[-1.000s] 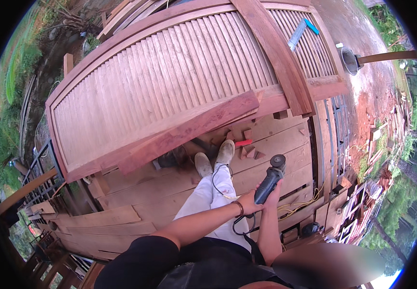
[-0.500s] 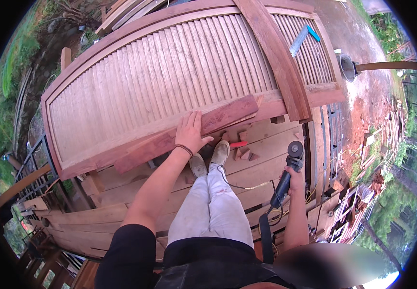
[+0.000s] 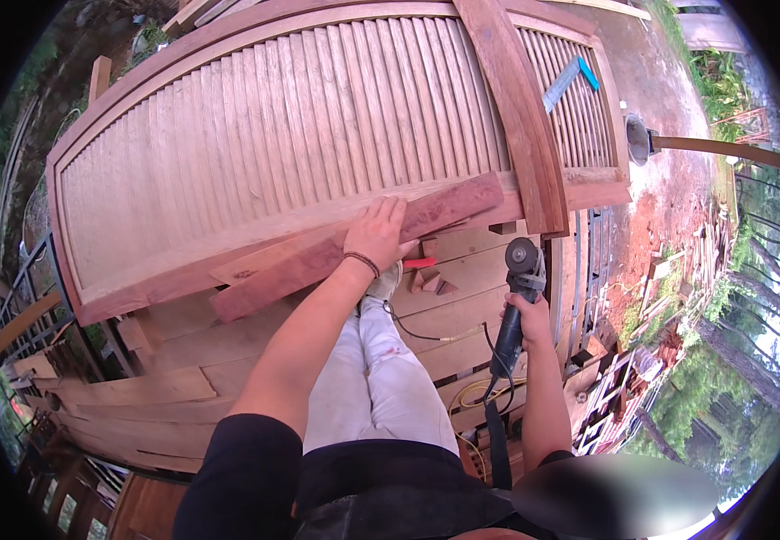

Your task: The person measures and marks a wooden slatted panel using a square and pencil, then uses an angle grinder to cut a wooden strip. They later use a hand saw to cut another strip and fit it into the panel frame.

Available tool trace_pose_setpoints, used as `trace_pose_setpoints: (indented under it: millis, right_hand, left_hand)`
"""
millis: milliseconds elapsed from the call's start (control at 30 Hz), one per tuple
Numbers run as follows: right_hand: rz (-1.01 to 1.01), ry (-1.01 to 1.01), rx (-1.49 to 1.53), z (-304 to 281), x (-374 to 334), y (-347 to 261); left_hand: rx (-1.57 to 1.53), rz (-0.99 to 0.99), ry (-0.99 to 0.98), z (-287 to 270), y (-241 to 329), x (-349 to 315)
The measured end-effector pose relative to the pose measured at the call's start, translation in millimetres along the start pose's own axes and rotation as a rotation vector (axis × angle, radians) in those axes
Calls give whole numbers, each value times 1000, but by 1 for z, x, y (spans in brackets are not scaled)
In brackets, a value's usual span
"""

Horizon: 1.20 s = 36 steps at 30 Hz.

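My left hand (image 3: 377,234) grips a reddish wooden board (image 3: 455,209), fingers stretched over its top and thumb at the near edge. This board lies slanted along the near edge of a large louvered wooden panel (image 3: 282,126), overhanging it at the left. In my right hand (image 3: 527,315) is a black angle grinder (image 3: 509,342), held by its body with the disc end pointing away from me. The grinder hangs in the air right of my legs, apart from the board. Whether its disc spins I cannot tell.
A thick dark red plank (image 3: 525,117) crosses the panel at the right. Beyond it lies a try square with a blue handle (image 3: 588,76). Several wood offcuts (image 3: 430,283) and a red object (image 3: 419,263) lie on the plank floor. A cord (image 3: 435,337) runs by my legs; a bucket (image 3: 636,144) stands far right.
The board has slid right along the panel with my left hand on it, its right end now farther along. My right hand has carried the grinder slightly left and away from me.
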State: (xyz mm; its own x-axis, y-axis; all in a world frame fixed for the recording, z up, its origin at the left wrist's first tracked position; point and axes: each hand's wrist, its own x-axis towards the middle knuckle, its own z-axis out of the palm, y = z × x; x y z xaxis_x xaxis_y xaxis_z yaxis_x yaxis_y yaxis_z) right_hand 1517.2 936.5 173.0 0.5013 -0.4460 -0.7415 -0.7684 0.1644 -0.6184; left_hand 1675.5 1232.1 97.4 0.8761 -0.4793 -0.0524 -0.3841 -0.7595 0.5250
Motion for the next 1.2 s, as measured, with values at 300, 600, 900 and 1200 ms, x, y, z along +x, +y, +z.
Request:
trace_pose_setpoints:
  millis: [300,600,900,1200]
  right_hand:
    - [46,-33,-72,49,13,-30]
    - [96,-16,-109,75,14,-30]
    - [96,-5,-98,83,10,-33]
    - [87,-10,-91,80,14,-30]
  left_hand:
    - [-6,-29,-49,-1,4,3]
    - [-53,-20,7,4,0,2]
    - [-56,-6,30,5,-2,2]
    - [-68,-5,24,6,-1,2]
